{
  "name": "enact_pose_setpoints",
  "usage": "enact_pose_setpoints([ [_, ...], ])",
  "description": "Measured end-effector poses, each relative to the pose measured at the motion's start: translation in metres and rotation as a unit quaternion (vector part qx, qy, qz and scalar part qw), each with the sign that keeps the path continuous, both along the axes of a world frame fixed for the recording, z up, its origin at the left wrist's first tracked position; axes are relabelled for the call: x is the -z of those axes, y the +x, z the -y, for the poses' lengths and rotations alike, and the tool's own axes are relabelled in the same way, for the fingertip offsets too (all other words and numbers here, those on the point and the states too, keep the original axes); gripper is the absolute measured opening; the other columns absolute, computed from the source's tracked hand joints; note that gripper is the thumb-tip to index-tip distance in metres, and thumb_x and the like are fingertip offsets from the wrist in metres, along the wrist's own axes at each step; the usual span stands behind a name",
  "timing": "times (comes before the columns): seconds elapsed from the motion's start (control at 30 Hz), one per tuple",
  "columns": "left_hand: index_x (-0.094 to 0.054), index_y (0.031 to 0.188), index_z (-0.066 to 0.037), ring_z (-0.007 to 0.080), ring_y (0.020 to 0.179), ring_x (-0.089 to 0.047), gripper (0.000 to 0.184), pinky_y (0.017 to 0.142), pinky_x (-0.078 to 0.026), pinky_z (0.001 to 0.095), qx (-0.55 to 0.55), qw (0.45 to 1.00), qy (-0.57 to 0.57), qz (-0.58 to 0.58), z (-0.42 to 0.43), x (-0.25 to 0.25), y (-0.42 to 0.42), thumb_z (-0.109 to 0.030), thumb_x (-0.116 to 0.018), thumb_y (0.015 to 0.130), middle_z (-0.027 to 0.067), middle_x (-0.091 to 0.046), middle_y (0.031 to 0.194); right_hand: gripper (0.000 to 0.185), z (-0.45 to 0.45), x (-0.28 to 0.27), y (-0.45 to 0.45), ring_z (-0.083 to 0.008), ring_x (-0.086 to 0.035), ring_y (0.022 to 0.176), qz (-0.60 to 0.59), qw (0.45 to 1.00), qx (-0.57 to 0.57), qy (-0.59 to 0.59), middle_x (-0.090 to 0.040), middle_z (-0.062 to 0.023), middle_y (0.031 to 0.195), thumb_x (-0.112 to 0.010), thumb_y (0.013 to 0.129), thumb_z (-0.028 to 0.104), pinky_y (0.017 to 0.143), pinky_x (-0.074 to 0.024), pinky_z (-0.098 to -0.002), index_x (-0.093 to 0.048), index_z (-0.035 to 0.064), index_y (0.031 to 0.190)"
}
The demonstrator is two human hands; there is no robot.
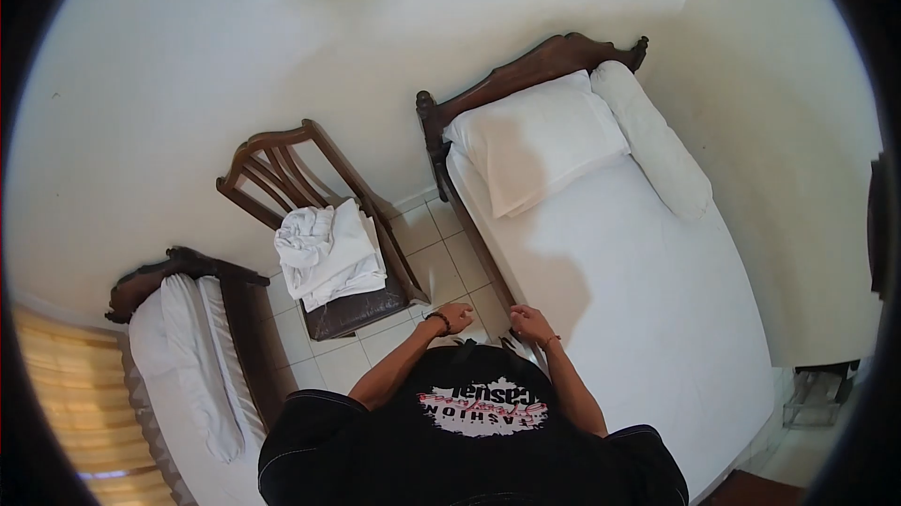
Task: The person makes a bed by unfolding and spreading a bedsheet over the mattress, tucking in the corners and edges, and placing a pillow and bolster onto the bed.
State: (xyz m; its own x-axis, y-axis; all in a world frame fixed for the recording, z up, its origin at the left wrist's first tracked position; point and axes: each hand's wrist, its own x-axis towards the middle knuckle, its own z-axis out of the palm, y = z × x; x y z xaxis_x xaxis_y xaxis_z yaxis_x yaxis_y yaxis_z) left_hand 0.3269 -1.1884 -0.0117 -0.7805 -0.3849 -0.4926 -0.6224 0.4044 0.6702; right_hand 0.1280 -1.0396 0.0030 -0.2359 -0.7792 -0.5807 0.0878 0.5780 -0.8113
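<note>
My left hand [457,318], with a dark beaded bracelet at the wrist, is held in front of my body above the tiled floor. Its fingers are loosely bent and somewhat apart, with nothing seen in them. My right hand [532,326], with a thin band at the wrist, is curled closed near the side edge of the larger bed [657,290]. Nothing shows in that hand, and I cannot tell whether it touches the bed. A white pillow [540,140] and a white bolster [652,140] lie at the headboard end, on a smooth white sheet.
Left of the larger bed stands a wooden chair [349,318] carrying folded white linen [343,257]. A second bed [155,346] with a white bolster [197,365] is at the far left, beside a yellow curtain [70,403]. Floor tiles [436,267] show between the beds.
</note>
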Motion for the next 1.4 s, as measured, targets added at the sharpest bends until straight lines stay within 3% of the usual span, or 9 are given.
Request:
enact_pose_setpoints([
  [0.23, -0.051, 0.112, -0.005, 0.0308, 0.09, -0.057, 0.044, 0.081, -0.044, 0.038, 0.031, 0.999, -0.013, -0.015, 0.012, -0.004, 0.037, -0.032, -0.053, 0.077, 0.016, -0.06, 0.097, 0.038, 0.011, -0.005, 0.062, -0.0163, -0.058, 0.071, -0.01, 1.0, -0.013, 0.015, -0.059, -0.0132, 0.092, -0.052, 0.08, 0.021, 0.067, -0.0479, -0.0273, -0.051, -0.0009, 0.111],
  [0.33, -0.051, 0.111, -0.005, 0.03, 0.09, -0.057, 0.044, 0.08, -0.045, 0.0372, 0.05, 0.999, 0.004, -0.008, 0.012, 0.0, 0.049, -0.032, -0.052, 0.077, 0.0158, -0.06, 0.098, 0.038, -0.003, 0.008, 0.081, -0.0135, -0.056, 0.072, -0.01, 1.0, 0.005, -0.002, -0.057, -0.0071, 0.086, -0.05, 0.082, 0.02, 0.063, -0.0464, -0.024, -0.048, -0.001, 0.113],
  [0.47, -0.051, 0.111, -0.005, 0.029, 0.09, -0.057, 0.044, 0.08, -0.045, 0.036, 0.098, 0.995, 0.004, -0.016, 0.011, -0.006, 0.062, -0.033, -0.052, 0.077, 0.0157, -0.06, 0.099, 0.036, -0.021, 0.001, 0.109, -0.0141, -0.057, 0.072, -0.055, 0.998, 0.02, 0.03, -0.057, -0.008, 0.088, -0.05, 0.082, 0.018, 0.064, -0.047, -0.0249, -0.048, -0.0012, 0.113],
  [0.57, -0.052, 0.11, -0.005, 0.0312, 0.091, -0.056, 0.043, 0.082, -0.044, 0.0371, 0.083, 0.996, 0.03, -0.02, 0.003, -0.004, 0.071, -0.03, -0.053, 0.076, 0.0176, -0.06, 0.095, 0.035, -0.038, 0.001, 0.131, -0.0144, -0.057, 0.074, -0.01, 0.996, 0.085, 0.041, -0.058, -0.0095, 0.09, -0.051, 0.081, 0.018, 0.067, -0.0474, -0.0252, -0.051, -0.0013, 0.11],
  [1.03, -0.054, 0.107, -0.004, 0.0313, 0.088, -0.057, 0.04, 0.08, -0.045, 0.0366, 0.31, 0.95, 0.036, 0.001, -0.06, 0.02, 0.065, -0.028, -0.053, 0.075, 0.0177, -0.06, 0.095, 0.039, -0.142, -0.007, 0.195, -0.0173, -0.059, 0.074, -0.036, 0.966, 0.245, 0.07, -0.059, -0.0118, 0.091, -0.051, 0.082, 0.023, 0.068, -0.0458, -0.0274, -0.049, 0.0006, 0.114],
  [1.33, -0.053, 0.109, -0.004, 0.0308, 0.088, -0.058, 0.041, 0.079, -0.045, 0.0362, 0.46, 0.888, 0.012, 0.013, -0.142, 0.003, 0.011, -0.028, -0.052, 0.075, 0.0169, -0.06, 0.095, 0.037, -0.251, -0.003, 0.251, -0.0165, -0.058, 0.072, -0.027, 0.897, 0.439, 0.048, -0.059, -0.0113, 0.089, -0.051, 0.082, 0.022, 0.067, -0.0465, -0.0278, -0.049, 0.0012, 0.113],
  [1.4, -0.054, 0.108, -0.003, 0.0276, 0.083, -0.06, 0.04, 0.075, -0.047, 0.0339, 0.488, 0.872, -0.012, -0.031, -0.176, 0.002, 0.001, -0.028, -0.054, 0.077, 0.0158, -0.062, 0.09, 0.037, -0.286, 0.005, 0.269, -0.0172, -0.058, 0.072, -0.023, 0.877, 0.479, 0.035, -0.058, -0.0115, 0.089, -0.051, 0.082, 0.022, 0.067, -0.0466, -0.0282, -0.049, 0.0011, 0.113],
])
